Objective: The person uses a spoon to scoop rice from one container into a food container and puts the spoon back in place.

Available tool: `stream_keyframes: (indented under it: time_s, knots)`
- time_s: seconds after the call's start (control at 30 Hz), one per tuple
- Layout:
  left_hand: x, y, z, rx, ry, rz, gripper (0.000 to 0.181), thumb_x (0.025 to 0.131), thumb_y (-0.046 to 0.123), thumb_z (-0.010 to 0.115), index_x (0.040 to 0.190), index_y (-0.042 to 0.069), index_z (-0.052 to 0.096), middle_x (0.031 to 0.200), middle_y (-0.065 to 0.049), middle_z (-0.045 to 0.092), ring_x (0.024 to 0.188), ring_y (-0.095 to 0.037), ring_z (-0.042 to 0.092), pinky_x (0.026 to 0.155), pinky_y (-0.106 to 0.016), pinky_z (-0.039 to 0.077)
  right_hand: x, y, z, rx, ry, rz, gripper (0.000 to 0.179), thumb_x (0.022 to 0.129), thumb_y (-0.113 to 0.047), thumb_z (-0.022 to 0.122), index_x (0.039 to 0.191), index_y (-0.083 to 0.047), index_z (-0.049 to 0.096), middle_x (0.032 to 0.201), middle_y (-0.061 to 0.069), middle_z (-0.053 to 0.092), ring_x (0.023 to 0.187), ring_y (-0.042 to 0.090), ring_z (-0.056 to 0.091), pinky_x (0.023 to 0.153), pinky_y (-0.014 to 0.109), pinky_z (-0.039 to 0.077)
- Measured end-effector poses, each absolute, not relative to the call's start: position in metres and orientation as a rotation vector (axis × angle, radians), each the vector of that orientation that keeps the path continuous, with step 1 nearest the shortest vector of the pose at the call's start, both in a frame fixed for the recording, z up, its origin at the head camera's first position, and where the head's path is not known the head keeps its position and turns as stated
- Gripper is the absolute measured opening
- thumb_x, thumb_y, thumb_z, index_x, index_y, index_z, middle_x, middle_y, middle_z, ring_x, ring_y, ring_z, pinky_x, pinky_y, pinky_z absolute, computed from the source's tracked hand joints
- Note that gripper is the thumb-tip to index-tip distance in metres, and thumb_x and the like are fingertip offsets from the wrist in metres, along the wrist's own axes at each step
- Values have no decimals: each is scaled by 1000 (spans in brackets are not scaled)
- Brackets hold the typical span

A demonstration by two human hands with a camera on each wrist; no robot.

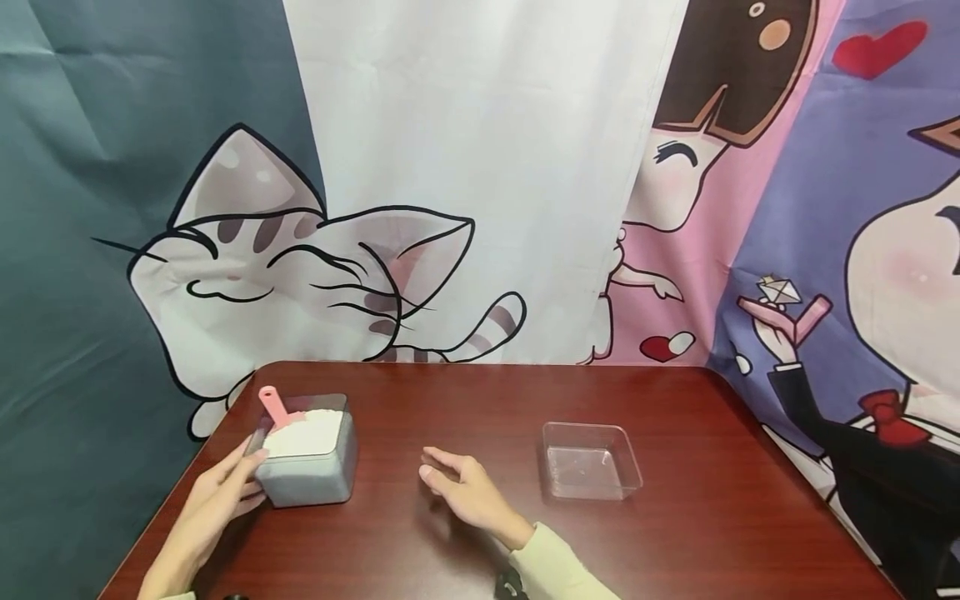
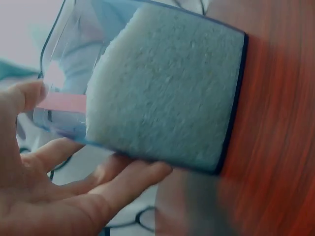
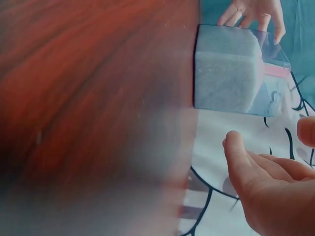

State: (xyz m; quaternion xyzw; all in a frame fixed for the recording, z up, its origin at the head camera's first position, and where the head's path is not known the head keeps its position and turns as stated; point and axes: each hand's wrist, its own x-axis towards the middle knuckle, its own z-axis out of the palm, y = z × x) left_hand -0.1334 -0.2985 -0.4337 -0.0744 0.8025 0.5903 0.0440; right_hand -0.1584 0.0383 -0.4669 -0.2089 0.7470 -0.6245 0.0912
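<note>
A clear plastic container (image 1: 309, 481) filled with white grains that look like rice (image 2: 162, 88) stands at the left of the table. A pink scoop (image 1: 274, 407) is stuck in the grains, its handle rising past the rim. My left hand (image 1: 213, 504) touches the container's left side, fingers fairly straight and thumb near the rim; the left wrist view shows these fingers (image 2: 133, 184) along the wall. Over the middle of the table my right hand (image 1: 472, 498) hovers with nothing in it, fingers loosely extended toward the container.
A shallow clear plastic box (image 1: 585, 473) stands to the right of my right hand, with no contents visible. The reddish-brown wooden table (image 1: 450, 400) ends at a cartoon-printed curtain (image 1: 480, 167) behind. A small dark object (image 1: 510, 585) shows at my right sleeve.
</note>
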Motion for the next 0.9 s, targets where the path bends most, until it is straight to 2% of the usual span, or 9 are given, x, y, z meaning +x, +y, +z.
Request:
stream_keyframes:
  time_s: [0.1,0.23,0.4,0.6,0.8,0.9]
  knots:
    - [-136,-281,-430,-184,2440,1777,71,93,45,47,148,13,14,138,-28,33,92,-14,63,80,-34,55,-160,46,-465,-594,2204,-1902,44,94,-23,53,131,2,47,126,20,53,108,21,58,81,28,54]
    - [-144,-258,-432,-161,2396,1776,72,90,43,55,147,17,20,125,-29,47,91,-24,65,78,-38,55,-161,58,-461,-564,2199,-1951,42,94,-19,52,130,2,48,125,20,54,109,29,57,83,38,53]
    - [-150,-230,-434,-115,2333,1802,75,86,38,62,146,19,23,107,-22,58,85,-27,66,75,-41,56,-162,75,-457,-514,2221,-1970,44,94,-23,53,131,0,48,125,17,55,111,27,56,86,35,52]
    - [-158,-198,-432,-37,2288,1806,76,83,35,67,145,21,25,92,-18,60,82,-27,66,74,-42,56,-162,91,-453,-481,2203,-2020,46,94,-26,53,132,-2,47,128,17,53,115,28,53,90,37,49]
    - [-166,-173,-433,61,2250,1804,77,83,32,67,146,19,25,90,-18,59,81,-27,66,72,-42,56,-162,97,-444,-465,2197,-2020,45,95,-28,50,133,-3,47,131,18,49,117,27,52,91,39,48]
    - [-168,-168,-433,112,2239,1785,77,84,31,67,146,18,23,90,-18,58,82,-27,66,72,-41,56,-161,99,-436,-447,2200,-2009,45,95,-28,50,131,0,48,132,18,49,115,28,53,90,38,49]
